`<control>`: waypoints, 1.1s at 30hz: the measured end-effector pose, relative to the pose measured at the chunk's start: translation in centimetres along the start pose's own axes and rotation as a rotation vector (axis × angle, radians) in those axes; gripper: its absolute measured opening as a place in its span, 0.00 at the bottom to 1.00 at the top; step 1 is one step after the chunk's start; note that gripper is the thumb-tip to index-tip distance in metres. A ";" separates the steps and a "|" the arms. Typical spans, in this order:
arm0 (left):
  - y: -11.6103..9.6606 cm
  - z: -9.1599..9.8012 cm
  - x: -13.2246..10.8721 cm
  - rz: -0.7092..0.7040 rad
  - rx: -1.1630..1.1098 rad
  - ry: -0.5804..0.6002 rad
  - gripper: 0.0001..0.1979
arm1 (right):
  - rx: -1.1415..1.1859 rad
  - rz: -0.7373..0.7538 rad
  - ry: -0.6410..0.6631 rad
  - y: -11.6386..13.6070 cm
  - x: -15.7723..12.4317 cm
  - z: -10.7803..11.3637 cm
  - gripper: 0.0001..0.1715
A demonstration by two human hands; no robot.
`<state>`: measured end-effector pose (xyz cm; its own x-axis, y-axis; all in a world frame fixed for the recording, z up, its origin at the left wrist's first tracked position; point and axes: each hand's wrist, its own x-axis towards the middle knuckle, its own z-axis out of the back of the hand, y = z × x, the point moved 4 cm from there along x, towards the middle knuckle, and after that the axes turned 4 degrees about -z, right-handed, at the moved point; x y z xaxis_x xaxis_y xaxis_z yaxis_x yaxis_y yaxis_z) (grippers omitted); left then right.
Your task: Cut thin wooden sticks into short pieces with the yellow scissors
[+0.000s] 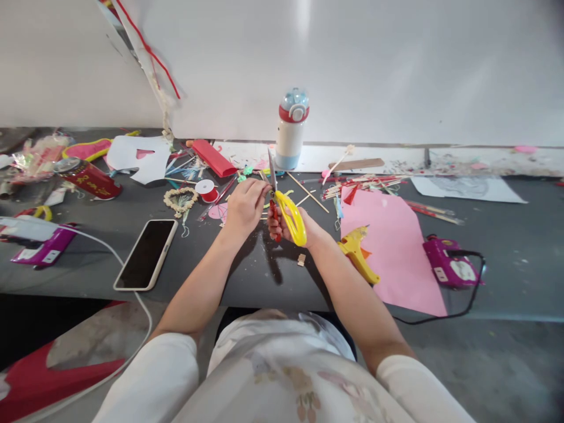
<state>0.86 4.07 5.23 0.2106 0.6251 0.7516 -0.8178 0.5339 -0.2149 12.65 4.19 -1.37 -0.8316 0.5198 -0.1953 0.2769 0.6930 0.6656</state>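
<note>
Yellow-handled scissors (291, 217) are in my right hand (294, 226), their blades pointing up and away from me. Something red, perhaps a second tool, shows beneath the yellow handles between the same fingers. Just left of the blades, my left hand (247, 202) is closed, its fingertips pinched together by the scissors' pivot. Whatever it pinches is too small to make out. A small tan piece (301, 259) lies on the table below my right hand.
A white bottle (289, 138) stands beyond my hands. Left are a phone (145, 255), a red spool (207, 191) and a red can (90, 179). Right are a yellow glue gun (359, 252) on pink paper (400, 258) and a purple box (450, 262) with a black cable.
</note>
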 end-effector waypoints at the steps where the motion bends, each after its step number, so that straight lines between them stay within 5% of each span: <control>1: 0.0 0.0 0.0 0.002 -0.003 0.001 0.10 | -0.003 0.000 -0.001 0.0 0.0 -0.1 0.14; 19: 0.4 0.2 0.0 -0.024 -0.031 -0.016 0.10 | -0.072 -0.024 -0.074 0.1 0.1 -0.6 0.16; 25: 0.3 -0.2 0.0 0.135 -0.147 -0.043 0.13 | -0.171 0.161 -0.139 0.3 0.1 -0.2 0.18; 33: -1.6 -3.8 -1.8 0.297 -0.767 0.333 0.39 | -0.204 0.378 -0.285 1.6 -0.2 0.6 0.16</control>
<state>3.87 4.27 1.84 0.2900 0.8678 0.4035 -0.3041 0.4833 -0.8209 13.54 5.50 -0.66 -0.5197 0.8502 -0.0836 0.4093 0.3336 0.8492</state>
